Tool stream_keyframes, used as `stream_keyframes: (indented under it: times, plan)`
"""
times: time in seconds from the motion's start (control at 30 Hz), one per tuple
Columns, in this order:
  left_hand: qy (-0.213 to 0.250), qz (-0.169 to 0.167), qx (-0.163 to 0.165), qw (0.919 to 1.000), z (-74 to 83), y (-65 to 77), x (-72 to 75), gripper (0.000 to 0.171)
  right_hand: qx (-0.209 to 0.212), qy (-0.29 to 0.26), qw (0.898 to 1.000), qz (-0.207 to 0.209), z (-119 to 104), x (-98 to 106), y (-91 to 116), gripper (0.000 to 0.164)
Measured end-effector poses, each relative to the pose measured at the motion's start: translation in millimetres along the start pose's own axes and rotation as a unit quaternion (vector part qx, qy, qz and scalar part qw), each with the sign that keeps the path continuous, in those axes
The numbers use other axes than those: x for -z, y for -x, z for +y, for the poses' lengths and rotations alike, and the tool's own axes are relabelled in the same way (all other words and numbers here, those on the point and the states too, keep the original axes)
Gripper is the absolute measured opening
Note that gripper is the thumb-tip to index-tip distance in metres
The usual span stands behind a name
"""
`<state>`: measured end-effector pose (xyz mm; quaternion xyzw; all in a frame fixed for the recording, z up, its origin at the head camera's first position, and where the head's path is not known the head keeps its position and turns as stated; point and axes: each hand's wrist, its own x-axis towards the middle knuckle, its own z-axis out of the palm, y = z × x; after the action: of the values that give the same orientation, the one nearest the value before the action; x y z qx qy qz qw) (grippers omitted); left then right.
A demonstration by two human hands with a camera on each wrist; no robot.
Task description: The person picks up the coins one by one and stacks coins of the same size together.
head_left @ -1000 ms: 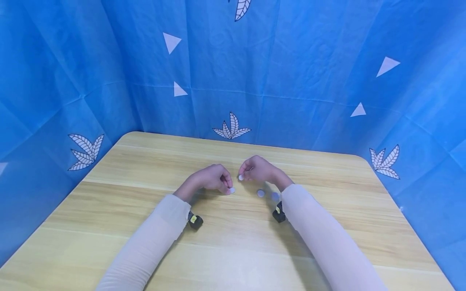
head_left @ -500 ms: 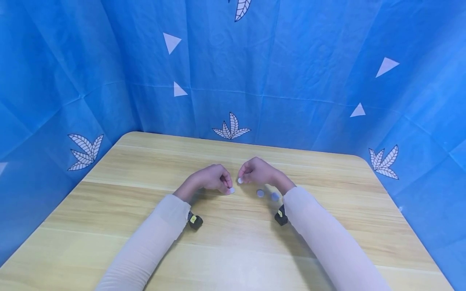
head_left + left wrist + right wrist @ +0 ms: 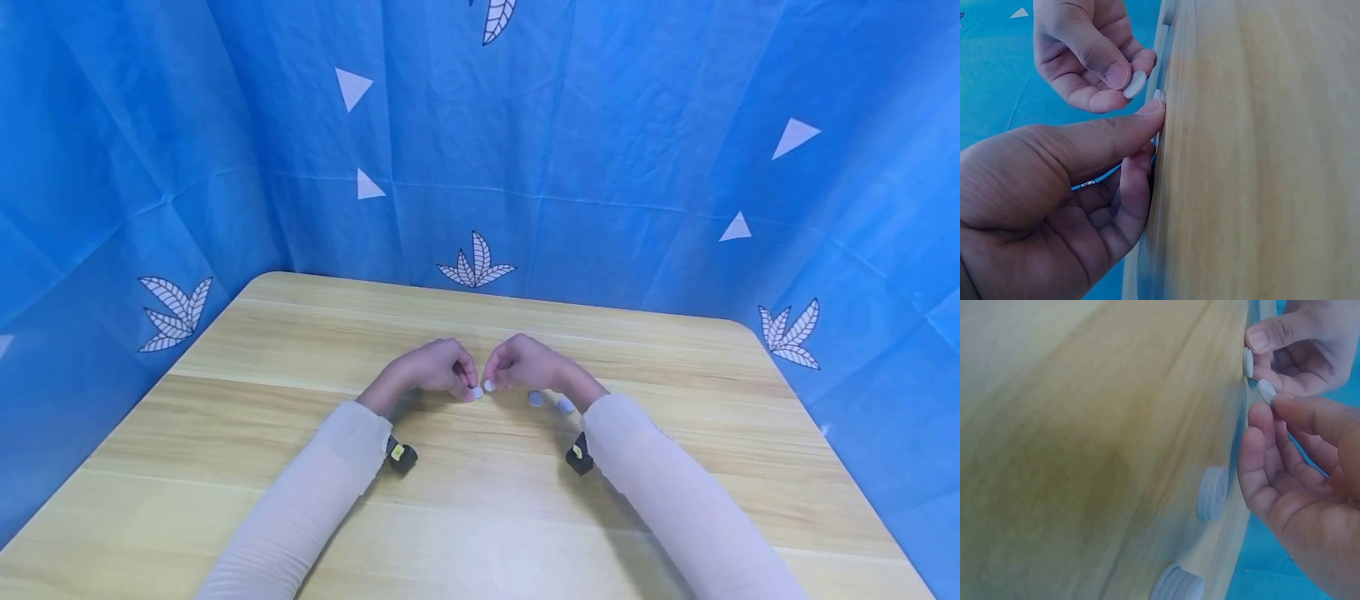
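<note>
Between the thumb and fingers of my right hand (image 3: 525,364) is a small white disc (image 3: 1266,392), held tilted just above the table. My left hand (image 3: 435,367) pinches the edge of a low white disc stack (image 3: 1247,363) on the tabletop; its exact height is hard to tell. In the head view the held disc is right beside that stack, with a slight gap. The left wrist view shows the right hand's disc (image 3: 1135,84) above my left thumb tip, while the left hand's discs are mostly hidden behind the thumb.
Two short stacks of white discs, one nearer (image 3: 1212,492) and one farther (image 3: 1179,584) from the fingers, stand on the wooden table (image 3: 465,517) under my right wrist. Behind the table hangs a blue patterned curtain (image 3: 615,125).
My right hand has come toward me and slightly left with its disc, closing in on the left hand's stack. The left hand has stayed in place.
</note>
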<state>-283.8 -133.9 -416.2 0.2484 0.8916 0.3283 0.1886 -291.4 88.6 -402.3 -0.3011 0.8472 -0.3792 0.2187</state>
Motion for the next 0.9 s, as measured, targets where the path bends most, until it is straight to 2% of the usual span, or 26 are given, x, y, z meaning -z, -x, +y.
stream_keyframes:
  times: [0.33,0.47,0.9]
  plan:
    - [0.014,-0.002,-0.003,0.9999,0.2,0.4,-0.3,0.015,-0.009,-0.056,0.998,0.002,0,-8,0,0.014]
    - [0.012,-0.001,-0.005,0.9999,0.2,0.0,-0.6,0.015,-0.021,-0.055,0.998,0.012,1,-10,-1,0.013]
    - [0.014,0.001,-0.003,0.9999,-0.4,-1.0,-0.3,0.016,-0.110,-0.058,0.990,0.071,-7,-22,-7,0.008]
